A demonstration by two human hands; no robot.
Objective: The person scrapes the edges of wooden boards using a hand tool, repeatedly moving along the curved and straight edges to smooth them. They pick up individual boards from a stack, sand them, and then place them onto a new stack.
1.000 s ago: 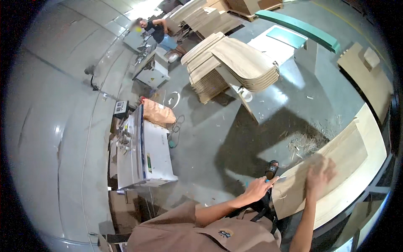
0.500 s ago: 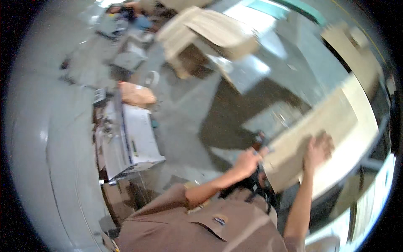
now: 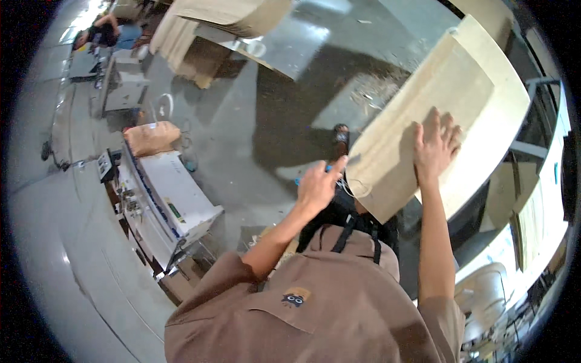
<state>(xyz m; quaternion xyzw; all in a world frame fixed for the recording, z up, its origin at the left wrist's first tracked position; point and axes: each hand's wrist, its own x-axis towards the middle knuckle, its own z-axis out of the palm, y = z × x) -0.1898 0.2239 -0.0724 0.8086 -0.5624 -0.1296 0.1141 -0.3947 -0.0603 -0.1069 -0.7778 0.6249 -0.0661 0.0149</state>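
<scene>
A pale thin wood sheet (image 3: 460,78) lies on a larger, lighter panel (image 3: 505,97) at my right. My right hand (image 3: 437,148) rests flat on the sheet with its fingers spread. At the sheet's near left edge, my left hand (image 3: 319,189) is closed around a blue-handled knife (image 3: 328,168). Its short grey blade (image 3: 354,160) points right, over the sheet's edge; whether it touches the wood I cannot tell. A thin pale loop of strip or string (image 3: 361,188) hangs at the near corner. The fingers hide most of the handle.
Stacked wood sheets (image 3: 230,15) stand at the far left. A white box-like unit (image 3: 181,190) with a brown paper package (image 3: 152,138) on top is left of me. Wood scraps (image 3: 375,91) litter the floor beyond the sheet. A stool (image 3: 484,296) stands behind my right arm.
The view has turned, so the surroundings sit farther left and higher, and the blur is gone. My left hand stays by the sheet's edge with the knife; my right hand stays on the sheet.
</scene>
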